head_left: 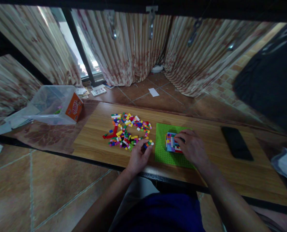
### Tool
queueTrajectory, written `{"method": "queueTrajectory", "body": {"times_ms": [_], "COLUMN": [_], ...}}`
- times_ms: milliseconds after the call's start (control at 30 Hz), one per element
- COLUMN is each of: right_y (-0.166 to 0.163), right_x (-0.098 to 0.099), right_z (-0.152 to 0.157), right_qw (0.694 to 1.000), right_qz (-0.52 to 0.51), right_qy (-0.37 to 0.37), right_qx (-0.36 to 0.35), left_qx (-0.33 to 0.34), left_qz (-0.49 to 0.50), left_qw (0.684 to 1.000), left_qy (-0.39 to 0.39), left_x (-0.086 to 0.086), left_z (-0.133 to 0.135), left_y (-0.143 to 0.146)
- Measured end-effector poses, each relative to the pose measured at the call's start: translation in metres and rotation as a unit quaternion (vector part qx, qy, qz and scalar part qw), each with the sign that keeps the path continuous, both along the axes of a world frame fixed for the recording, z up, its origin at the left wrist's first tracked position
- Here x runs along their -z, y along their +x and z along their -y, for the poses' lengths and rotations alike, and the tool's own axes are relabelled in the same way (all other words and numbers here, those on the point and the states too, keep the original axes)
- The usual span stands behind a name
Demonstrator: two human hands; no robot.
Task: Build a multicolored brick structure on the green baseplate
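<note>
A green baseplate [161, 151] lies on the wooden table [213, 129], with a small block of coloured bricks [171, 143] built on it. My right hand [193, 148] rests on the right side of that block, fingers curled and pressing on its top. A pile of several loose coloured bricks [127, 130] is spread left of the plate. My left hand [140, 156] sits at the near right edge of the pile, fingers pinched on a small brick [147, 145].
A black phone [236, 143] lies flat at the table's right. A clear plastic tub [49, 104] with an orange label lies on its side at the far left. Curtains hang behind. A dark cloth or person's garment [269, 77] fills the upper right.
</note>
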State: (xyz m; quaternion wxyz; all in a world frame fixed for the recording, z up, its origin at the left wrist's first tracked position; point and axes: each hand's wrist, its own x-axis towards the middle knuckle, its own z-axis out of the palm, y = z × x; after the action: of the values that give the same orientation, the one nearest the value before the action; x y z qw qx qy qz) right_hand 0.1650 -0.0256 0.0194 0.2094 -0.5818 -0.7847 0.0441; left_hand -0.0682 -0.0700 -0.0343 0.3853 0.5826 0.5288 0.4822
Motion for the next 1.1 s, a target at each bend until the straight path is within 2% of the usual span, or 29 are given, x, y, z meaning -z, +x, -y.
{"method": "queueTrajectory", "body": {"times_ms": [167,367,733,1100], "right_y": [-0.002,-0.007,-0.01,-0.005], "right_x": [-0.001,0.003,0.016,0.02], "right_z": [-0.001,0.002,0.021,0.026], "right_qw": [1.0,0.997,0.992,0.994], "right_qz": [-0.001,-0.031,0.074,0.078], "right_qy": [-0.014,0.01,0.097,0.077], "right_qx": [0.028,0.074,0.042,0.02], "left_qx": [0.0,-0.004,0.003,0.011], "left_qz": [0.004,-0.004,0.015,0.012], "left_qw": [1.0,1.0,1.0,1.0], "left_qy": [0.009,0.022,0.014,0.002], "left_x": [0.003,0.003,0.004,0.003], "left_z": [-0.001,0.0,0.0,-0.001], "left_y": [0.001,0.001,0.002,0.002]}}
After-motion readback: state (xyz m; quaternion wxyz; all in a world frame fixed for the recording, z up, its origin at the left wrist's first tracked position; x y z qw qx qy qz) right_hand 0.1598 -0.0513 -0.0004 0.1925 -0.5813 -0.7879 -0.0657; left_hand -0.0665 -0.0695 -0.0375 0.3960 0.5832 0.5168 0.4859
